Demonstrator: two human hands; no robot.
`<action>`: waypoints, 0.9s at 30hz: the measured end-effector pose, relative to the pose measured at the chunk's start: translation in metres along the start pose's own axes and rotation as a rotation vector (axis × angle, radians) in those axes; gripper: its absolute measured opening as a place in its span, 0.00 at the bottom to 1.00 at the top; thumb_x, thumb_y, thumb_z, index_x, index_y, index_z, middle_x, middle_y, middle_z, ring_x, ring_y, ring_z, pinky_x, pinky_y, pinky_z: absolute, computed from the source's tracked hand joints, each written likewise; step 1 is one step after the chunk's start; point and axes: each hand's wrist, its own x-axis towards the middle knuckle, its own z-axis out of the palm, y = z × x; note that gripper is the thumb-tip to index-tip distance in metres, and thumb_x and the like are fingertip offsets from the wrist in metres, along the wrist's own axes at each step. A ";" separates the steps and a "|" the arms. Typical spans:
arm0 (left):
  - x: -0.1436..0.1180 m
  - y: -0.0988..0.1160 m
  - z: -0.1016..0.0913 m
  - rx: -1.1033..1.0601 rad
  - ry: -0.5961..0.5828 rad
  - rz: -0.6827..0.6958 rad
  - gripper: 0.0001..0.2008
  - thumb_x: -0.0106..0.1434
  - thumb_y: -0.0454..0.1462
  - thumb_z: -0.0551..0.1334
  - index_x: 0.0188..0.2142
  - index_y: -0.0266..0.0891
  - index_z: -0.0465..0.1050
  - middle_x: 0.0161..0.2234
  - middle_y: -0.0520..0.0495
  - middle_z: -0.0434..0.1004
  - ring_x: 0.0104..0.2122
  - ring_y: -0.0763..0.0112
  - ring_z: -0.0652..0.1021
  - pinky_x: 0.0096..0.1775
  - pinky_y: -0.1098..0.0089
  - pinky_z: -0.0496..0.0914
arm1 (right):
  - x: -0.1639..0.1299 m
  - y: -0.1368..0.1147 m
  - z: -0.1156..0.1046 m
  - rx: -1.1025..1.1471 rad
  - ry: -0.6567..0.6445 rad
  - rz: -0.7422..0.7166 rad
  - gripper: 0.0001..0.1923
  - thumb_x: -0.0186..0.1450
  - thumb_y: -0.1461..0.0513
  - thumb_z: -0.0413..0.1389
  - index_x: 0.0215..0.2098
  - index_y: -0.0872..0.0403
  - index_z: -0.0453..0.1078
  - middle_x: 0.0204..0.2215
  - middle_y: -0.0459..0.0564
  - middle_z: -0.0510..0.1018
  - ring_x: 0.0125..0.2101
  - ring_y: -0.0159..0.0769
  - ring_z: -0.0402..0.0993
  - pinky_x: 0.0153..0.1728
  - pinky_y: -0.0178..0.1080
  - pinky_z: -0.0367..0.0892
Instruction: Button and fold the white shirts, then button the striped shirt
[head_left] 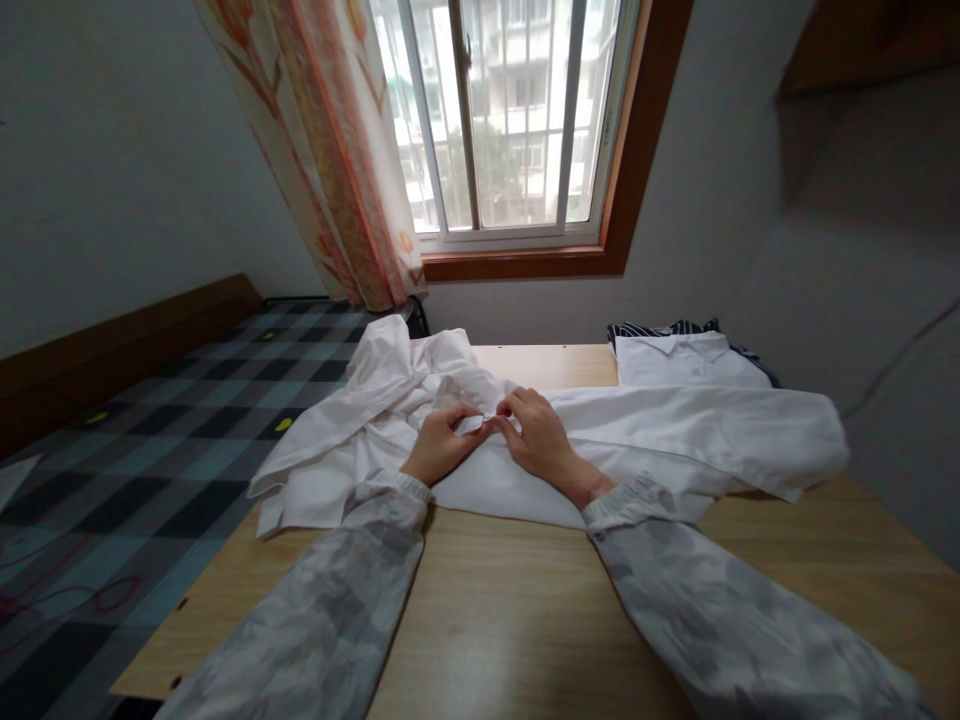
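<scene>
A white shirt [675, 430] lies spread across a wooden table [510, 590], one sleeve stretching right and bunched cloth on the left. My left hand [442, 445] and my right hand [536, 435] meet at the shirt's middle. Both pinch a small fold of the white cloth between thumb and fingertips, close together. My grey patterned sleeves reach in from the near edge.
A folded white shirt [686, 362] rests on a dark striped garment [660, 329] at the table's far right. A bed with a blue-and-black checked cover [150, 460] adjoins the table's left side. A window [510, 120] and a floral curtain [330, 150] stand behind.
</scene>
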 end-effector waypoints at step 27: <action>0.002 0.007 -0.001 -0.104 -0.120 0.079 0.16 0.72 0.48 0.67 0.38 0.38 0.86 0.36 0.45 0.88 0.36 0.63 0.83 0.41 0.67 0.77 | 0.005 0.025 0.021 0.813 -0.161 0.237 0.14 0.71 0.52 0.56 0.30 0.50 0.66 0.25 0.40 0.65 0.29 0.34 0.61 0.33 0.37 0.58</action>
